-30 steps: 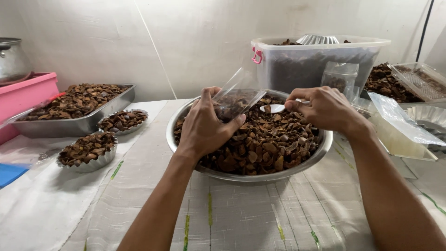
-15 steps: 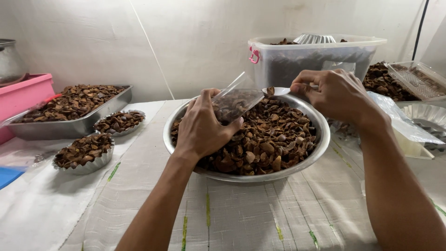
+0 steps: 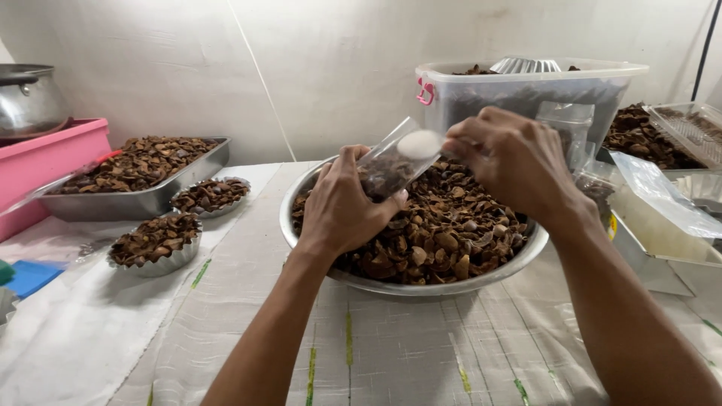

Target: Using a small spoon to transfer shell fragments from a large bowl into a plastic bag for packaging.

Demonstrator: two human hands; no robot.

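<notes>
Gripping a clear plastic bag (image 3: 391, 162) (partly filled with brown pieces), the left hand (image 3: 342, 207) tilts it over a round metal bowl (image 3: 301, 225) of brown dried pieces (image 3: 451, 233). Right hand (image 3: 515, 158), fingers closed, holds a white spoon (image 3: 420, 143) at the bag's mouth. Filled metal tray (image 3: 150, 199) stands well left.

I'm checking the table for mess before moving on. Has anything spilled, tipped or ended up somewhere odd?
Nothing stands out. The brown pieces sit inside the big metal bowl, the tray and the small fluted cups. The left hand holds the clear bag tilted over the bowl.
</notes>
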